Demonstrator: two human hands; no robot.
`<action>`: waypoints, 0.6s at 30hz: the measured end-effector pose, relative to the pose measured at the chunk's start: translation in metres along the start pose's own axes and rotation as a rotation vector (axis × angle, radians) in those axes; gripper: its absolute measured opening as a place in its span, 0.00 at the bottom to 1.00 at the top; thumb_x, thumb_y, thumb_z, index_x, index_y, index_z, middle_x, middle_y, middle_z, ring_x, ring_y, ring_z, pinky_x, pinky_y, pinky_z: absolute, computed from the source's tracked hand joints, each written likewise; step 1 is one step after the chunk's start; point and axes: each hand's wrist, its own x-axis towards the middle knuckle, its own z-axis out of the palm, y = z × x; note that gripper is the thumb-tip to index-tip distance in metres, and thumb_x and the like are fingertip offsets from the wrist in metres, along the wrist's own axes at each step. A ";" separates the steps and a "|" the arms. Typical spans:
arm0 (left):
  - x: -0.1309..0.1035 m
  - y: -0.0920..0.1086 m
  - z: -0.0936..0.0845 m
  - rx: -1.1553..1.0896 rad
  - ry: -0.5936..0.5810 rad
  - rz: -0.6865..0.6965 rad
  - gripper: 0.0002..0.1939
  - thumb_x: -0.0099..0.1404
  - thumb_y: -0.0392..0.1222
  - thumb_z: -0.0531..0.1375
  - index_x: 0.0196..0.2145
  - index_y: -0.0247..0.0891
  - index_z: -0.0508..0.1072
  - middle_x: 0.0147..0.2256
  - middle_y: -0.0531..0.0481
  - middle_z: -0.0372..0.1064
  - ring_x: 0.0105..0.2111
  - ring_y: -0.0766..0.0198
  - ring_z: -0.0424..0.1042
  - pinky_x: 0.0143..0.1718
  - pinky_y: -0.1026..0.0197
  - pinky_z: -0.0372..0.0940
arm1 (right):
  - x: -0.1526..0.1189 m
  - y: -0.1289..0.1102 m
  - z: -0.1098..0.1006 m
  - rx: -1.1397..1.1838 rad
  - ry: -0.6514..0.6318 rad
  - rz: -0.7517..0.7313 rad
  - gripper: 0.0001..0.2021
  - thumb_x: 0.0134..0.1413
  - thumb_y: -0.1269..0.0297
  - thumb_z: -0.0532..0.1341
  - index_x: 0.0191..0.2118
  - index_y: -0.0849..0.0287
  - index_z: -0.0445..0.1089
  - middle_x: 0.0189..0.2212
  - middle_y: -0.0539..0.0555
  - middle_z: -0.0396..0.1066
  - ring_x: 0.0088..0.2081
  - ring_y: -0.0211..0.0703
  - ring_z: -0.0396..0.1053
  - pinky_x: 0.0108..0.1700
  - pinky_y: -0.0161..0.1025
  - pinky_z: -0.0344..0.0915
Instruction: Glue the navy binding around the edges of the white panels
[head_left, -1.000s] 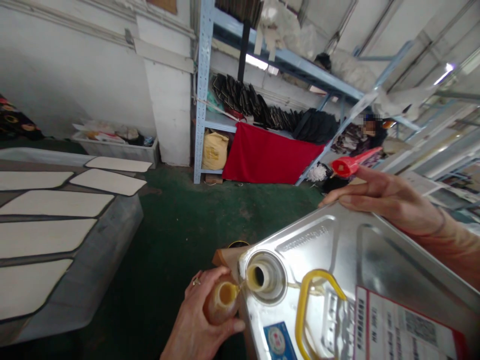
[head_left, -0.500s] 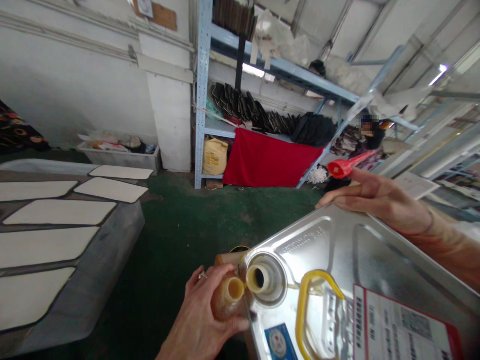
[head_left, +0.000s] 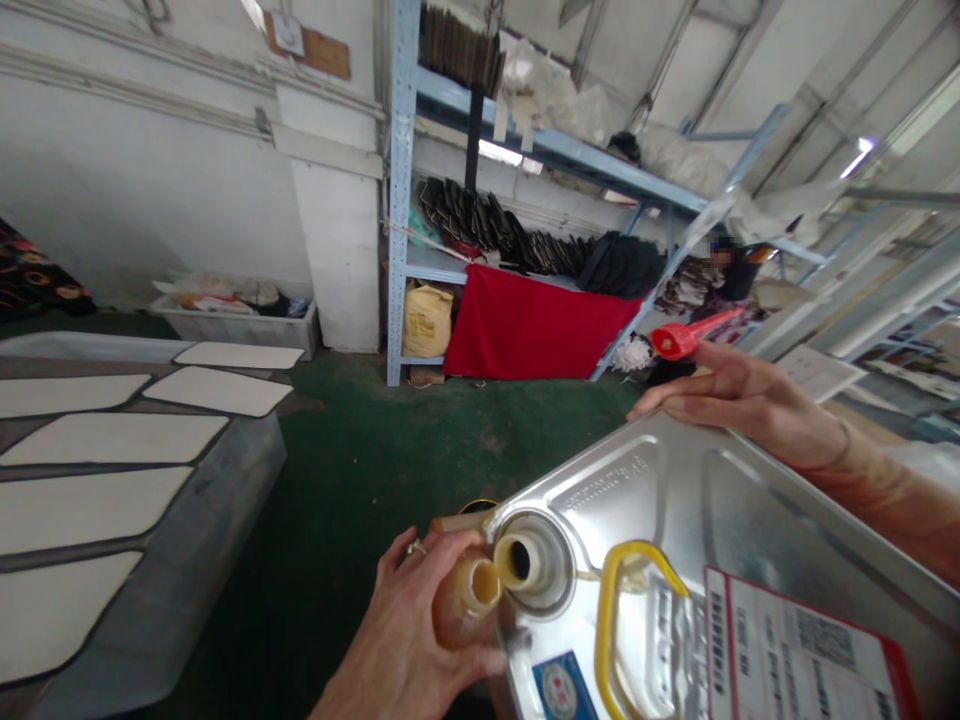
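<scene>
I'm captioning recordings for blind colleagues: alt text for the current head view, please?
The left hand holds an open amber bottle beside the spout of a yellow-handled metal can. The right hand holds a red nozzle and grips the can's far edge.

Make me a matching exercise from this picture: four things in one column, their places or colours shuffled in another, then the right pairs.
Things:
1. Bottle
2. Nozzle
3. Handle
4. Cloth

Places and colours:
A. Hanging from the blue shelf
B. In the right hand, above the can's edge
C. In the left hand, beside the can's opening
D. Yellow, on the can

Pairs: 1-C, 2-B, 3-D, 4-A
</scene>
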 end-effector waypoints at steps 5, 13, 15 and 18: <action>-0.002 0.009 0.000 -0.222 0.063 -0.022 0.29 0.41 0.44 0.70 0.44 0.46 0.71 0.46 0.48 0.73 0.48 0.47 0.69 0.55 0.39 0.56 | -0.001 0.001 -0.008 -0.005 0.017 -0.011 0.23 0.47 0.67 0.65 0.49 0.53 0.60 0.33 0.55 0.79 0.31 0.43 0.76 0.29 0.33 0.71; -0.001 0.017 -0.016 -0.476 0.326 -0.097 0.35 0.37 0.50 0.72 0.45 0.46 0.69 0.47 0.50 0.72 0.46 0.52 0.72 0.45 0.56 0.69 | -0.003 0.005 -0.042 -0.019 0.005 0.001 0.16 0.49 0.65 0.65 0.44 0.51 0.61 0.36 0.53 0.78 0.37 0.47 0.76 0.36 0.38 0.71; 0.001 0.016 -0.018 -0.447 0.355 -0.108 0.35 0.36 0.52 0.71 0.45 0.46 0.70 0.47 0.49 0.72 0.47 0.50 0.72 0.44 0.55 0.70 | -0.005 0.007 -0.057 -0.015 0.003 0.002 0.12 0.50 0.65 0.65 0.39 0.52 0.62 0.37 0.54 0.78 0.40 0.46 0.75 0.40 0.39 0.70; 0.006 0.013 -0.014 -0.394 0.372 -0.121 0.36 0.36 0.54 0.71 0.45 0.46 0.69 0.47 0.49 0.73 0.47 0.48 0.71 0.45 0.52 0.69 | -0.007 0.012 -0.080 -0.014 0.032 0.001 0.13 0.47 0.66 0.66 0.39 0.52 0.63 0.37 0.54 0.78 0.42 0.46 0.74 0.41 0.38 0.69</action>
